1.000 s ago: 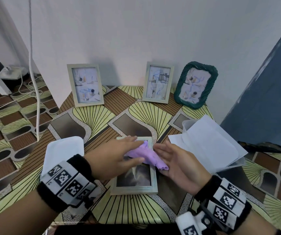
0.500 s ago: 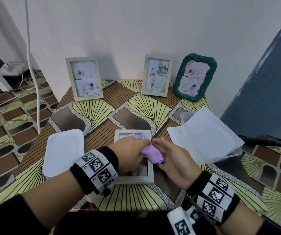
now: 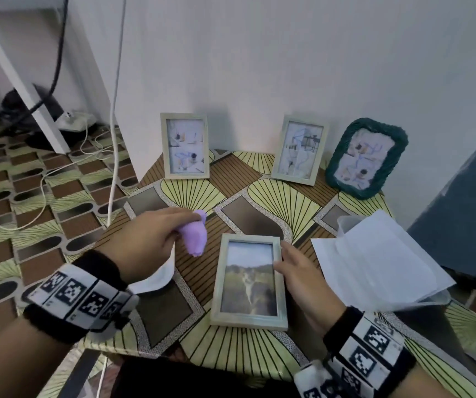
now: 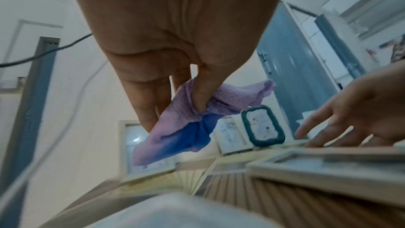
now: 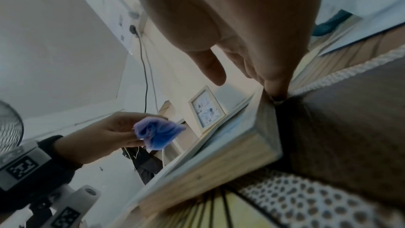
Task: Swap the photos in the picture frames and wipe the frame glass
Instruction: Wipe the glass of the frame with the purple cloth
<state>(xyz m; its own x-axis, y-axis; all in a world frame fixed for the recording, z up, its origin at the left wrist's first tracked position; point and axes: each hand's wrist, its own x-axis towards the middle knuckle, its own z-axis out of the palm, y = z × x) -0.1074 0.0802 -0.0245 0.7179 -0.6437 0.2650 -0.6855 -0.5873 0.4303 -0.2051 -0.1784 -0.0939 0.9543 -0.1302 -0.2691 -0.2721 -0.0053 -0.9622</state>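
A pale wooden picture frame (image 3: 248,282) with a landscape photo lies flat on the patterned table (image 3: 231,351). My left hand (image 3: 150,239) pinches a bunched purple cloth (image 3: 194,234) in the air, left of the frame's top corner. The left wrist view shows the cloth (image 4: 197,119) between thumb and fingers. My right hand (image 3: 297,271) rests straight fingers on the frame's right edge; in the right wrist view a fingertip (image 5: 276,91) touches the frame (image 5: 219,153) at its side. Three more frames stand against the wall: pale left (image 3: 185,146), pale middle (image 3: 298,150), green right (image 3: 366,158).
A clear container with white sheets (image 3: 380,262) sits at the table's right. A white pad (image 3: 156,280) lies under my left hand. White and black cables (image 3: 114,110) hang at the left, over the patterned floor. A blue panel (image 3: 466,202) stands right of the table.
My left hand has lifted the purple cloth off the glass and moved it up and left. The right hand let go of the cloth and now touches the frame's right edge.
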